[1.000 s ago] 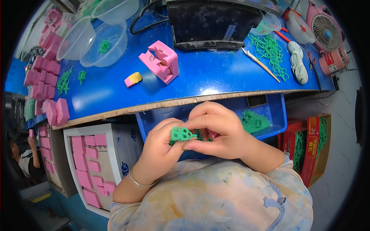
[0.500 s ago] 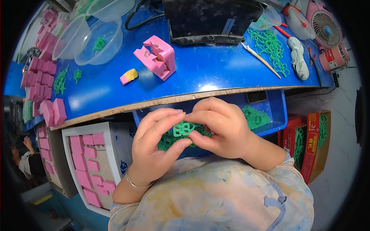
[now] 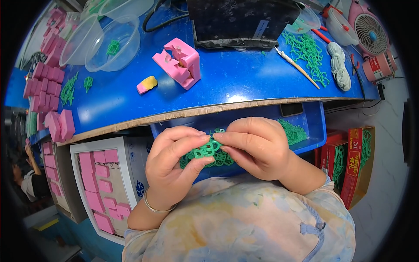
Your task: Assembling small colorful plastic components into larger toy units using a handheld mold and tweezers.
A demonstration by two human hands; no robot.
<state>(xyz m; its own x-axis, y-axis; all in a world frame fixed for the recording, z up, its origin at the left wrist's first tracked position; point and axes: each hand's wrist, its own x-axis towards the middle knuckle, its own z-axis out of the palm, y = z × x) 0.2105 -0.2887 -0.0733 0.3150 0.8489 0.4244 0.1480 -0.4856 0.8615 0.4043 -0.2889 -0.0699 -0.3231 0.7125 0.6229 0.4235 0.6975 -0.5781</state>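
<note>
Both my hands meet over a blue tray below the bench edge. Between thumb and fingers, my left hand holds a small green openwork wax piece. The thumb and fingertips of my right hand pinch that same piece at its upper right edge. Its looped, lattice-like outline shows between the fingers, though the fingertips cover part of it. Under the hands lies a heap of similar green pieces, partly hidden. Another green heap sits at the tray's right, near a dark flat object.
On the blue bench stand an opened pink mould, a pink-and-yellow block, clear bowls, a wooden-handled tool and a black box. Pink blocks fill a white-framed case at left. Boxes stand at right.
My right hand has shifted slightly right and down, its fingertips now at the piece's upper right edge. The green piece has turned a little, showing more of its lattice.
</note>
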